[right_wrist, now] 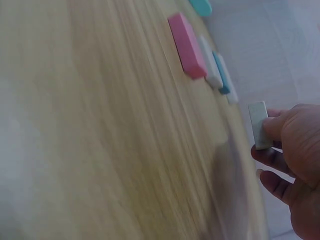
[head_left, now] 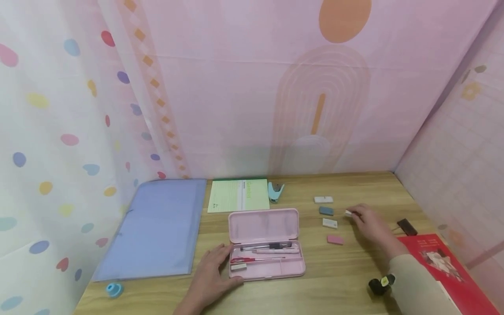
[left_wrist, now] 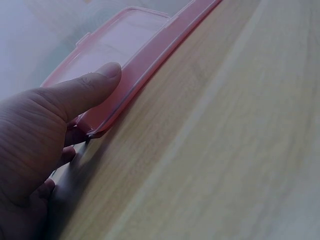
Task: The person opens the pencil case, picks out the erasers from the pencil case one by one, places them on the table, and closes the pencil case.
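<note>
An open pink pencil case (head_left: 292, 267) lies on the table, its lid folded back. Inside are a black pen (head_left: 280, 246), a pale pen (head_left: 271, 251), a red pen (head_left: 238, 260) and a small whitish eraser (head_left: 238, 267) in the front left compartment. My left hand (head_left: 210, 273) holds the case's left end, thumb at the front edge and fingers at the side. Further right, my right hand (head_left: 368, 223) pinches a white eraser (right_wrist: 259, 125) between thumb and fingers. Beside that hand are a pink eraser (head_left: 335, 239), a blue eraser (head_left: 326, 211) and two white ones (head_left: 330, 223).
Left lies a blue folder (head_left: 157, 227), with a blue cap-like piece (head_left: 114, 289) before it. A green notebook (head_left: 228, 194) and light blue stapler (head_left: 275, 192) are behind the case. On the right are a red booklet (head_left: 433, 258) and a dark item (head_left: 407, 227).
</note>
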Motion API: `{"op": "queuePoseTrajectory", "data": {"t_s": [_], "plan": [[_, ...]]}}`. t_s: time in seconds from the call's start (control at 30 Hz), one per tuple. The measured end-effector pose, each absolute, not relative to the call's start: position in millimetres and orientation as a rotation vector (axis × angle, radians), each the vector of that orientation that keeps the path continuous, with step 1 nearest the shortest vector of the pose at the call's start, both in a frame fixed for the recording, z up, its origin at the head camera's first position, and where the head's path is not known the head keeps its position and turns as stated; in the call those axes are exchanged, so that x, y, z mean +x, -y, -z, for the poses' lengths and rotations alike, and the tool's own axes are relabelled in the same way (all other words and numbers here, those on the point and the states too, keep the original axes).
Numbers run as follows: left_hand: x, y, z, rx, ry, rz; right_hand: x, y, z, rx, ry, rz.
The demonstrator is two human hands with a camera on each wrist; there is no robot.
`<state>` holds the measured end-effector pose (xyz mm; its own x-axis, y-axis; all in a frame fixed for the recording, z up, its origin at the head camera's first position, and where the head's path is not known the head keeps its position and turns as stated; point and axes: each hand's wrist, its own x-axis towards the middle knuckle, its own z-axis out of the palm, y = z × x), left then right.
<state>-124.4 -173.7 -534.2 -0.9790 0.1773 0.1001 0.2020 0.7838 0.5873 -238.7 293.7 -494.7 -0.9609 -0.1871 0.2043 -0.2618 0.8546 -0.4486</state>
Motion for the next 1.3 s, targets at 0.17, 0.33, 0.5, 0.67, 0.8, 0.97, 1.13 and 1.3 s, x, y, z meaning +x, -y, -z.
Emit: {"op": "queuePoseTrajectory", "data": {"t_s": [0.17,0.33,0.5,0.67,0.8,0.97,1.13,1.3], "plan": [[-125,174,534,-0.317,2.925,0.982,-245,-300,499,0.357,2.854,-0.714],[-126,173,534,-0.320,2.927,0.981,-245,-301,503,0.351,2.858,-0.704],[-126,174,534,-0.313,2.928,0.973,-242,-301,508,0.356,2.878,-0.681],[-125,174,533,-0.308,2.927,0.982,-239,-301,510,0.317,2.898,-0.719],[-125,174,533,-0.305,2.931,0.980,-236,-301,511,0.318,2.888,-0.746],[-124,174,532,-0.311,2.937,0.971,-233,-303,514,0.300,2.867,-0.772],[-124,174,532,-0.305,2.938,0.983,-233,-305,515,0.268,2.870,-0.816],[-124,172,533,-0.297,2.947,0.973,-227,-304,507,0.215,2.837,-0.897]]}}
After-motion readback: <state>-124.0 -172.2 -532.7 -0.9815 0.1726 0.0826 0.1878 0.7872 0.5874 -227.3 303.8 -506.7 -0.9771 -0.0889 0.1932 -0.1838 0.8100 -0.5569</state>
